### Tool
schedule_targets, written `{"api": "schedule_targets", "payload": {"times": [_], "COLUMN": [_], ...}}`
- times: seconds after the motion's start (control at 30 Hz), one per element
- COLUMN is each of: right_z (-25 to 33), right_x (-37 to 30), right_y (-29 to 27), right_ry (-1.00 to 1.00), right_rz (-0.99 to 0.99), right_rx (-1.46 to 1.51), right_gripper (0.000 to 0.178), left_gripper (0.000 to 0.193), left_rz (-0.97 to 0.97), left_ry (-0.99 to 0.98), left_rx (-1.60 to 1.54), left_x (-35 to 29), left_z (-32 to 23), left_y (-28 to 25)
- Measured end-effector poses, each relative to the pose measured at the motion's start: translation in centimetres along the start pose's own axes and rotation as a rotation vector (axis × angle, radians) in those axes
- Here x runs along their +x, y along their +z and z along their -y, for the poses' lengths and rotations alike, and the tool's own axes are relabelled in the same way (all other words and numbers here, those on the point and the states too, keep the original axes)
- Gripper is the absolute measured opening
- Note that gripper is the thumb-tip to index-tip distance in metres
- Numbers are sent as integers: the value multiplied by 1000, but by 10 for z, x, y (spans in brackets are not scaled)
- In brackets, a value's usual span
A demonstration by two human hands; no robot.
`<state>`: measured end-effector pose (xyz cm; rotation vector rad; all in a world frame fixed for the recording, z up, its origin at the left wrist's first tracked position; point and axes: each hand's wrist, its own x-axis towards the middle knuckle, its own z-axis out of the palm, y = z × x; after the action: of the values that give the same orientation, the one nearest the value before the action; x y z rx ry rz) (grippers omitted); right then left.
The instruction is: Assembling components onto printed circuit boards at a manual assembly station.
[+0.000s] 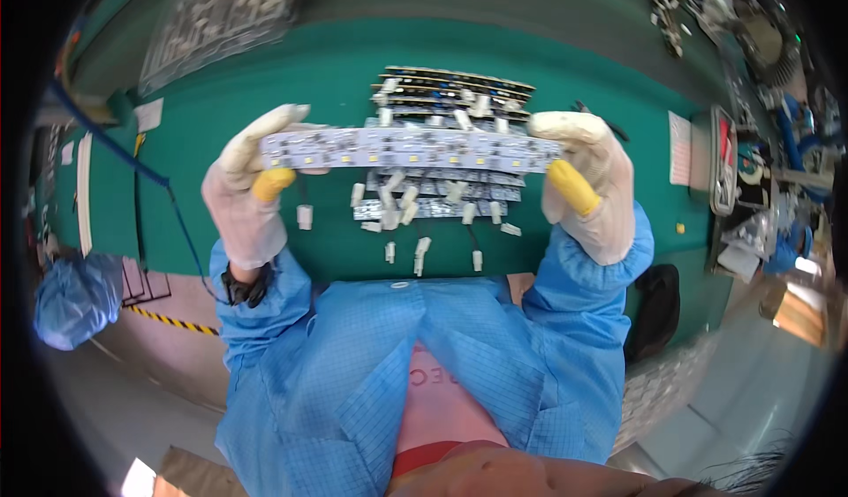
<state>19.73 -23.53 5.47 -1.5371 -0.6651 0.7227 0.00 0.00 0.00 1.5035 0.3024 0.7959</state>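
A long white LED circuit board strip is held up level between my two gloved hands. My left hand grips its left end, a yellow-tipped thumb below and white-gloved fingers behind. The right end is pinched the same way by my right hand. Beneath and beyond the strip lies a stack of similar boards, partly hidden by it. White connectors on short dark leads stick out toward me from the boards. A dark band with a blue coiled cord circles my left wrist.
Everything lies on a green mat. A clear tray of small white parts is at the far left. On the right stand a bin with tools and a paper label. A blue bag hangs at the left.
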Motion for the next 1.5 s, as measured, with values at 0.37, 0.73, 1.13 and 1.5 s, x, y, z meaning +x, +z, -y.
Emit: {"api": "schedule_targets", "payload": {"times": [0.37,0.73,1.13,1.5], "right_z": [-27,-15,-3,-23], "right_x": [23,10,2,27], "right_y": [-9,0,8,2], "right_ry": [-120,-121,-106,-86], "right_rz": [12,32,144,26], "right_rx": [-135,-54,3,-192], "right_gripper": [23,30,50,36], "left_gripper": [63,56,50,45], "left_rz": [78,33,-31,229], "left_ry": [100,-85,-168,223], "left_rx": [72,136,264,-122], "left_x": [-3,5,15,12], "left_z": [-27,-17,-1,11], "left_y": [16,1,-4,1]}}
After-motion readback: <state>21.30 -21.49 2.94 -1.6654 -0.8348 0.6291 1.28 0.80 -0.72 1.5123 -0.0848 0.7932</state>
